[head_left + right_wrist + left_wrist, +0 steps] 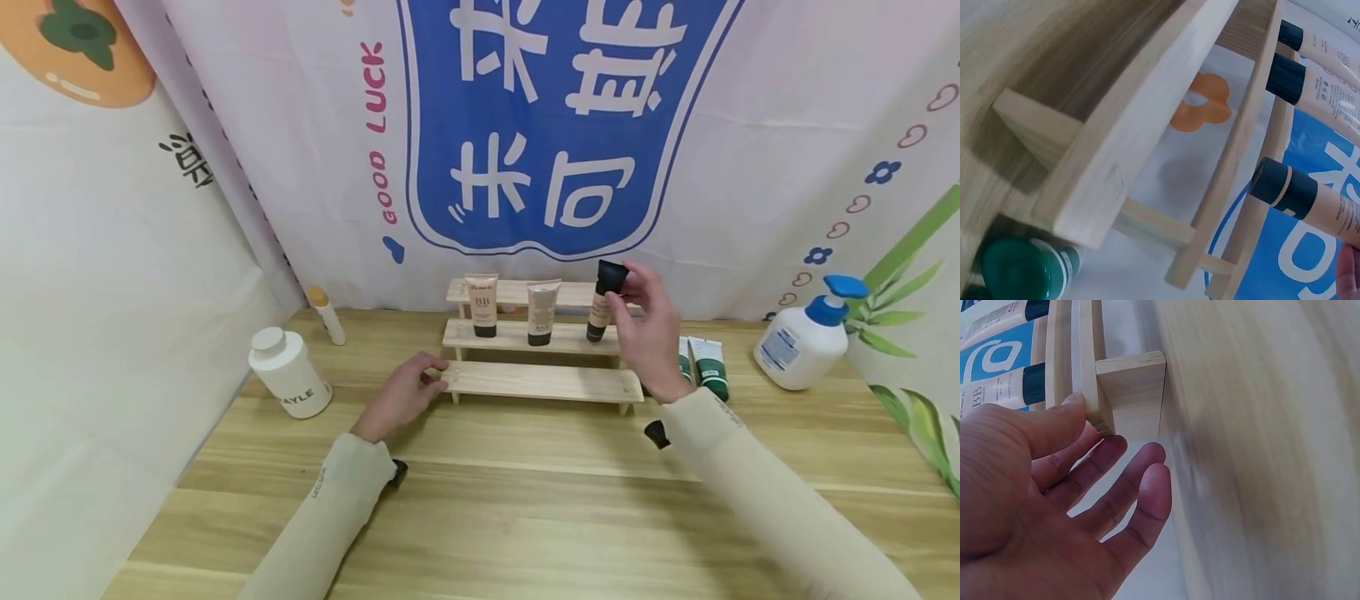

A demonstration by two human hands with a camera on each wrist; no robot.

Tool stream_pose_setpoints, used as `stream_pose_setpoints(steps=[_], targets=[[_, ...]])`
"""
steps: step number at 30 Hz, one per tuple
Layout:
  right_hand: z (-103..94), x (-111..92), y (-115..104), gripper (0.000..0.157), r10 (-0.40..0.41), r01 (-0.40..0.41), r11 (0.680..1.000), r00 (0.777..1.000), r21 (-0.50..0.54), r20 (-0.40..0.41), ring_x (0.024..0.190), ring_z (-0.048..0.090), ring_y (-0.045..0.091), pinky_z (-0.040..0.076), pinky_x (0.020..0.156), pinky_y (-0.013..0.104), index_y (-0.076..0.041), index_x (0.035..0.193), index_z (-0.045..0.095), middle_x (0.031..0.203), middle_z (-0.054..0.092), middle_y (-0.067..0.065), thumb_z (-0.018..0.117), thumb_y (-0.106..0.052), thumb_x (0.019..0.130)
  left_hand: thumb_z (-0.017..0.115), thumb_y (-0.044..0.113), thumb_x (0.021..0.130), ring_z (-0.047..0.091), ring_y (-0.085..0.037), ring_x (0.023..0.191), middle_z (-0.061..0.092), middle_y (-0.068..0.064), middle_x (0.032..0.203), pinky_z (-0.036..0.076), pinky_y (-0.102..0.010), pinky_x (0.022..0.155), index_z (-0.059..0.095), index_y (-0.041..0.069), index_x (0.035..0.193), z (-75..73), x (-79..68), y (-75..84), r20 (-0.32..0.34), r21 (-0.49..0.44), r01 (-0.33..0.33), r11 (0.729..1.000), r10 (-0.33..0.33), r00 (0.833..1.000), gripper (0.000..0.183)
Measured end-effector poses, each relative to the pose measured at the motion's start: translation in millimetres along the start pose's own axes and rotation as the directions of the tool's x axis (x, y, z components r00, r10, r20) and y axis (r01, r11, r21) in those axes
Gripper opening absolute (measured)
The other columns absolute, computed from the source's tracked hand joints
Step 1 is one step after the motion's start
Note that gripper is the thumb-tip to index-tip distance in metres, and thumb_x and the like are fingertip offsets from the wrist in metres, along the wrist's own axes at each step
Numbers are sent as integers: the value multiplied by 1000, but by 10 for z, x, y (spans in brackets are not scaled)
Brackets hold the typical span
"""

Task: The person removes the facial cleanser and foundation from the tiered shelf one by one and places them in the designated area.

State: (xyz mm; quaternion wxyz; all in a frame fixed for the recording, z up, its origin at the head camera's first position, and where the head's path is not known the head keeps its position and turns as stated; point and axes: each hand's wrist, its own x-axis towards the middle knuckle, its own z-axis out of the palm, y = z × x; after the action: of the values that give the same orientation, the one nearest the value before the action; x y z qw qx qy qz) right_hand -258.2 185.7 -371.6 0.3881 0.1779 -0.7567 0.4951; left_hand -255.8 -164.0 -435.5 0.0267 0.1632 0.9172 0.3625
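Observation:
A three-tier wooden display stand (542, 381) sits against the back curtain. My left hand (405, 393) is at the left end of its lowest step; in the left wrist view the thumb (1063, 428) lies on the board's edge and fingers curl beneath the corner. My right hand (651, 327) pinches a beige foundation tube (602, 308) by its black upper end, slightly tilted at the right of the middle step; whether its dark cap (1270, 181) touches the wood I cannot tell. On that step stand a BB cream tube (483, 307) and another beige tube (542, 312), caps down.
Green-and-white tubes (708, 368) stand right of the stand, partly behind my right hand. Farther right is a white pump bottle (797, 346) with a blue top. At left stand a white jar (291, 373) and an orange-capped white stick (327, 317).

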Motion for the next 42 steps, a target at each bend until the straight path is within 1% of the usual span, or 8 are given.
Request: stream_pose_setpoints(steps=[9,16,21,25,33,35,38,42], targets=[[-206,-23,-220,46,-27,27,1000,1000,0,-4,88,59,28,46,83,22,4,127,47,104,60,22,62,13,84,62,8,93,59,-23,95,54,-10,121,51,-33,73,59,4,121,15,-3,-13,1,3,-9,1000,9,1000,28],[-376,-62,-16,50,-60,60,998,998,-25,-7,87,59,11,47,81,19,-2,129,50,103,62,16,66,9,84,62,6,92,59,-24,94,54,-10,120,51,-34,74,59,3,120,17,-7,-9,-1,-1,-2,1000,2,1000,28],[-484,-109,21,51,-56,55,994,998,-98,-2,87,59,8,47,81,19,-2,129,49,102,63,16,67,7,83,63,6,92,59,-23,93,55,-10,119,51,-34,74,59,3,120,12,-6,-6,-5,9,-1,1000,1,1000,29],[-571,-164,-8,52,-35,37,990,999,-136,15,87,58,10,47,81,18,0,129,49,102,62,18,67,13,81,63,7,92,59,-23,93,55,-10,119,51,-34,74,59,3,120,10,-9,-1,-2,14,-6,1000,6,1000,29],[-812,-333,13,57,-32,48,981,995,-185,93,85,58,4,45,79,13,-4,129,51,100,64,15,69,13,78,63,8,92,59,-24,94,54,-11,120,50,-35,76,59,3,121,11,-9,13,0,8,-8,1000,8,1000,30],[-880,-388,23,56,-16,45,974,991,-222,130,84,58,8,45,76,11,-3,128,51,99,64,15,70,12,78,62,8,92,59,-24,94,54,-11,121,50,-36,75,59,3,121,11,-5,14,4,9,-9,1000,9,1000,30],[-973,-478,19,53,56,11,950,977,-313,205,83,60,17,47,73,12,-3,128,50,97,63,14,70,8,80,62,9,93,58,-24,94,55,-11,120,50,-35,76,59,4,122,11,0,6,7,15,-10,1000,10,1000,30],[-1059,-594,1,51,203,-65,910,932,-410,302,80,62,26,52,68,26,-2,129,48,95,61,14,69,5,83,62,10,93,58,-23,94,55,-10,120,50,-35,76,59,5,122,8,0,-3,1,21,-6,1000,6,1000,30]])
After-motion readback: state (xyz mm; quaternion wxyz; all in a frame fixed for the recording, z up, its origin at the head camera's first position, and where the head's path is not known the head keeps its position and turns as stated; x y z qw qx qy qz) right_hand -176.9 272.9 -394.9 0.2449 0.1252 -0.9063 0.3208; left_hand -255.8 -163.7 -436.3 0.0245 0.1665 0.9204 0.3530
